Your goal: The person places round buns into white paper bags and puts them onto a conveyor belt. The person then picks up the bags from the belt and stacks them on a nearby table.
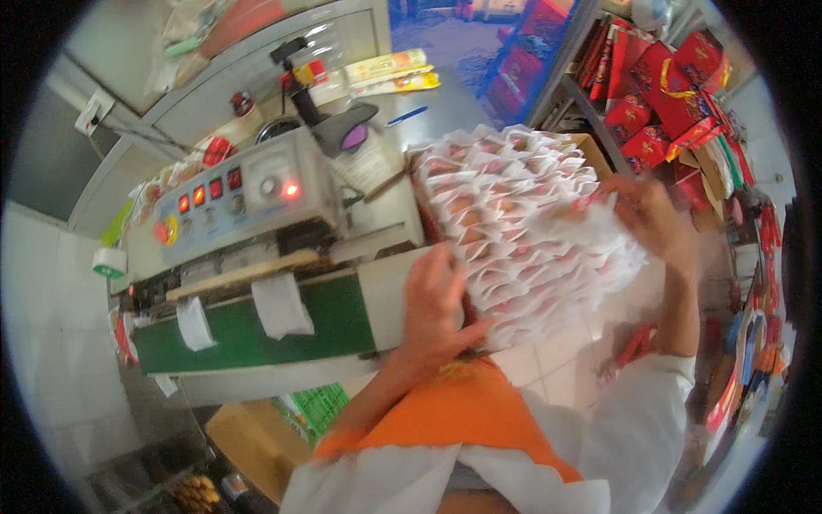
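Observation:
In front of me is a box packed with rows of small white wrapper packets (501, 212). Round brown items, seemingly baked pastries, show inside several of them. My left hand (437, 305) is at the box's near left edge, thumb and fingers spread; blur hides whether it touches the box. At the right, above the rows, my right hand (652, 215) grips a white packet with a red mark (581, 215). That packet and hand are motion-blurred.
Left stands a sealing machine (250, 193) with lit indicators, above a green conveyor belt (257, 321) carrying white wrappers (282, 305). A blue pen (406, 116) lies on the metal counter (443, 106). Red gift boxes (674, 83) fill a right-hand shelf. Below is a cardboard box (257, 443).

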